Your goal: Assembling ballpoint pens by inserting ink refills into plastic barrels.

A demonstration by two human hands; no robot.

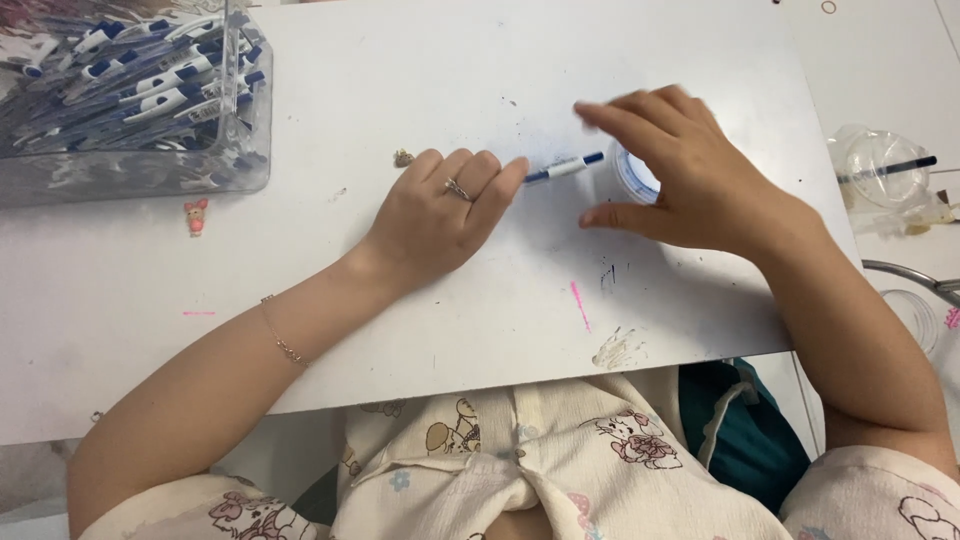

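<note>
On the scuffed white table [420, 70], a light, stiff blue-and-white pen [563, 168] lies mid-table, best taken along its barrel. The left hand [440, 215] pinches its end; the right hand [680, 170], fingers spread and blurred, perhaps touches a small white cup [632, 172]. A clear bin of pens [130, 100] stands far left.

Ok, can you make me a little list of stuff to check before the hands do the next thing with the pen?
1. Left hand has the pen: ok, its fingertips pinch the pen's end.
2. Right hand is near the pen: ok, it hovers over the other end, fingers spread.
3. Right hand is gripping something: cannot tell, it is blurred.
4. White round cup stands within reach: ok, partly under the right hand.
5. What is in the cup: cannot tell, the hand hides it.
6. More pens handy: ok, the clear box at the table's far left holds many.
</note>
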